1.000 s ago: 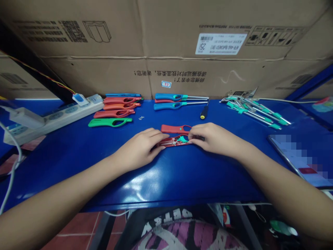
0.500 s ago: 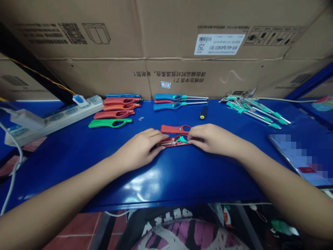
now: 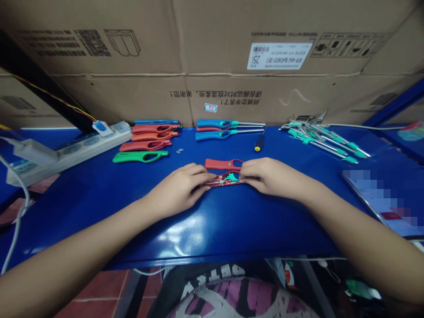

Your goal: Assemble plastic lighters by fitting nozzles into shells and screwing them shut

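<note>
An open red lighter half [image 3: 220, 180] lies on the blue table, with a teal trigger part [image 3: 232, 177] and thin white wires inside it. My left hand [image 3: 185, 185] pinches its left end between thumb and fingers. At the other end, my right hand [image 3: 261, 175] has thumb and fingers closed on the same half, hiding its tip. Just behind it rests a second red casing half [image 3: 221, 164] with a looped end, whose right end is close to my right fingers.
Coloured handles [image 3: 142, 156] and a white power strip [image 3: 73, 152] are at left. Assembled blue lighters [image 3: 213, 135], a screwdriver [image 3: 259, 144] and metal tubes with teal parts [image 3: 326, 141] stand behind. A phone [image 3: 384, 203] lies at right; a cardboard box [image 3: 139, 97] backs the table.
My left fingertips have shifted slightly to the right over the open red half. Everything else looks the same.
</note>
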A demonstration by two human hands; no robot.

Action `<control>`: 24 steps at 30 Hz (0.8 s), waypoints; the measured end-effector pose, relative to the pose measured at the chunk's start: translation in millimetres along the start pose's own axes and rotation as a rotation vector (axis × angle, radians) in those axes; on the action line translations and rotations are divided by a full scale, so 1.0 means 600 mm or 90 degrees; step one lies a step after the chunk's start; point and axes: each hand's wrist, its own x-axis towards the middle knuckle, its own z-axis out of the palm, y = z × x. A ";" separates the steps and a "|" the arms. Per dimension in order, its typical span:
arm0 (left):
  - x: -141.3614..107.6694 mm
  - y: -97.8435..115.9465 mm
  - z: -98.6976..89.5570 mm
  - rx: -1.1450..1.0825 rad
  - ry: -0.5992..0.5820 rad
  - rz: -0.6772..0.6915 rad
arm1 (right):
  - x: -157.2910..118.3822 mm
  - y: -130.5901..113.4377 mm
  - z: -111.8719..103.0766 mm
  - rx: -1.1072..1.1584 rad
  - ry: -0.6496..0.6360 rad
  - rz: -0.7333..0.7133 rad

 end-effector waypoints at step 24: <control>0.005 0.022 -0.001 0.140 -0.144 -0.001 | 0.004 -0.013 0.010 -0.155 0.002 -0.071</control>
